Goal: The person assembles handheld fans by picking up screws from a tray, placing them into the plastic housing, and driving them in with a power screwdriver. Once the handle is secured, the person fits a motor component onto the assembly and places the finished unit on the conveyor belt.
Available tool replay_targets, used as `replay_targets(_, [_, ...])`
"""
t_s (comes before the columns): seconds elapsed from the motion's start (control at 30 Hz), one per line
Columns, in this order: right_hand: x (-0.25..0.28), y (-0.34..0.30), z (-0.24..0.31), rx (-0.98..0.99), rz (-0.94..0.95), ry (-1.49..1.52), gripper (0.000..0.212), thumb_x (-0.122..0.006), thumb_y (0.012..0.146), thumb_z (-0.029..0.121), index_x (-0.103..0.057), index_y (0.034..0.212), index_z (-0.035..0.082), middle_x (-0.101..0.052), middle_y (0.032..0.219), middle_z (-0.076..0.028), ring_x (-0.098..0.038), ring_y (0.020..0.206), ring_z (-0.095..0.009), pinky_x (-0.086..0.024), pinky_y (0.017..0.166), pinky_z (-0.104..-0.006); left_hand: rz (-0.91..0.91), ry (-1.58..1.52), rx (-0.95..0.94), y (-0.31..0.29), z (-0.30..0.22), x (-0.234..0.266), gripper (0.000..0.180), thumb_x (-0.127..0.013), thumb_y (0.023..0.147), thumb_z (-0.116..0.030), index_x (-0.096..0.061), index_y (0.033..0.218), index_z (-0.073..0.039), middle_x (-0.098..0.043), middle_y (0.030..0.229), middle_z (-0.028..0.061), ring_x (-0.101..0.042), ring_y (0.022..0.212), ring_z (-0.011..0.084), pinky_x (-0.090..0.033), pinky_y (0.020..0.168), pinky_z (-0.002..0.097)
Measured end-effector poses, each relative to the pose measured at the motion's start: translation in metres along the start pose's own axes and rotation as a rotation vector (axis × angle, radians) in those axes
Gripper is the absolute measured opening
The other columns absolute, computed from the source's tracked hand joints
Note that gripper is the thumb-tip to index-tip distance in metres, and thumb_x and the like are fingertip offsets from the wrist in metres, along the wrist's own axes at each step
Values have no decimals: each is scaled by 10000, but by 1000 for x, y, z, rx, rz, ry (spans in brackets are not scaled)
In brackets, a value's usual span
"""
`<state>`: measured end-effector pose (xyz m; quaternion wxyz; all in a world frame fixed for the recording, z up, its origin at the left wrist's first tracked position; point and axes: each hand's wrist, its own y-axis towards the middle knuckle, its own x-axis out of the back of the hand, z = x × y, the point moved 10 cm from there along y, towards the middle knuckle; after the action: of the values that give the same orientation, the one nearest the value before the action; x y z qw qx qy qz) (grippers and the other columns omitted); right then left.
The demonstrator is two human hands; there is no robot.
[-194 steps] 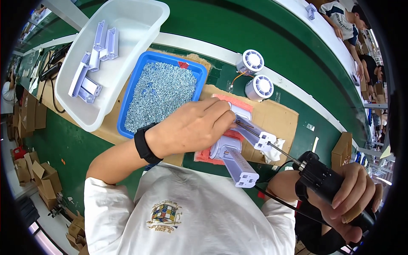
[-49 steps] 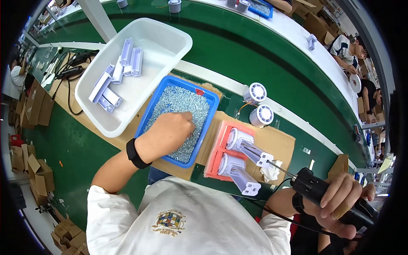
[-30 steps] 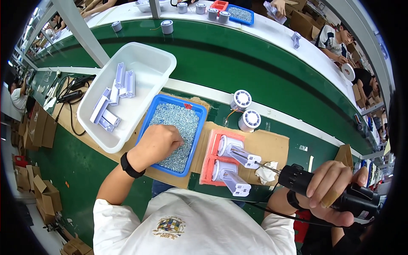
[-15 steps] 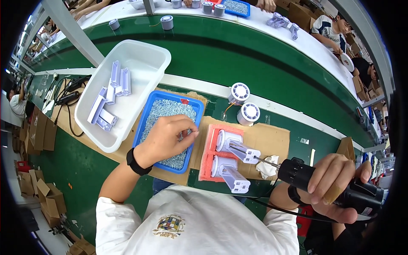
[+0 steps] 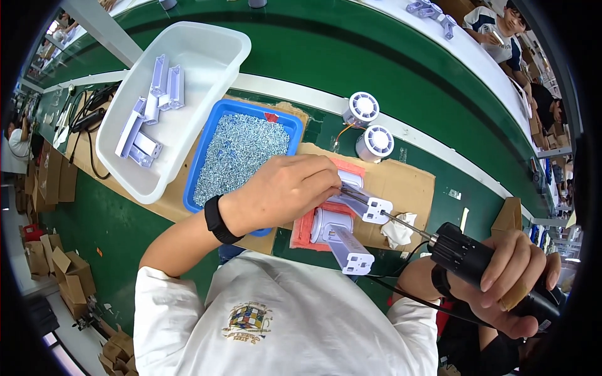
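Note:
My right hand (image 5: pixel 511 279) is wrapped round a black electric screwdriver (image 5: pixel 463 250). Its long bit passes through the end plate of the farther pale lilac plastic part (image 5: pixel 370 207) and runs along inside its arm. My left hand (image 5: pixel 291 188) is closed in a pinch at the inner end of that arm, by the bit's tip; whatever the fingertips hold is hidden. A second lilac part (image 5: pixel 351 250) lies nearer me, apart from both hands. Both parts rest with their round ends in a red foam holder (image 5: pixel 303 232).
To the left are a blue tray (image 5: pixel 207 135) of small screws and a white tub (image 5: pixel 207 53) with several lilac pieces. Two round fan-like units (image 5: pixel 376 143) stand beyond the cardboard (image 5: pixel 411 182), where a crumpled white tissue (image 5: pixel 398 230) lies. A black cable (image 5: pixel 407 303) crosses near my right forearm.
My left hand has moved right, from over the screw tray to the farther lilac part. My right hand still holds the screwdriver with its bit in that part. The view has shifted slightly.

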<state>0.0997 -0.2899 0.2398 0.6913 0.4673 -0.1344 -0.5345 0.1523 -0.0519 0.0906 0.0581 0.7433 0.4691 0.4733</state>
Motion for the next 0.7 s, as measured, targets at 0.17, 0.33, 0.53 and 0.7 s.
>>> replay_targets(0.17, [-3, 2, -4, -15, 27, 31, 515, -823, 807, 318, -527, 1124, 40, -650, 703, -19, -631, 530, -119, -586, 589, -234, 14, 5, 13, -3, -1, 0, 249, -801, 794, -51, -685, 1014, -37, -707, 1001, 96, -714, 854, 282, -606, 711, 368])
replay_targets(0.33, [-7, 4, -6, -4, 28, 14, 503, -834, 797, 304, -536, 1099, 34, -653, 686, -28, -643, 531, -125, -593, 580, -235, 20, 17, -15, -4, 0, -4, 221, -761, 808, -58, -669, 1008, -34, -684, 989, 98, -710, 869, 279, -602, 711, 374])
replay_targets(0.53, [-13, 5, -8, 16, 86, 85, 501, -855, 783, 292, -543, 1072, 25, -654, 665, -39, -647, 511, -130, -590, 541, -230, 81, 50, -62, -7, -3, -8, 271, -782, 816, -71, -680, 1061, -14, -695, 1023, 99, -719, 902, 277, -609, 743, 371])
replay_targets(0.7, [-12, 6, -4, 43, 85, 58, 501, -859, 782, 297, -548, 1064, 23, -661, 667, -42, -650, 506, -133, -589, 519, -239, 109, 41, -60, -6, -3, -12, 308, -788, 818, -101, -683, 1093, -11, -689, 1085, 101, -714, 954, 276, -609, 772, 373])
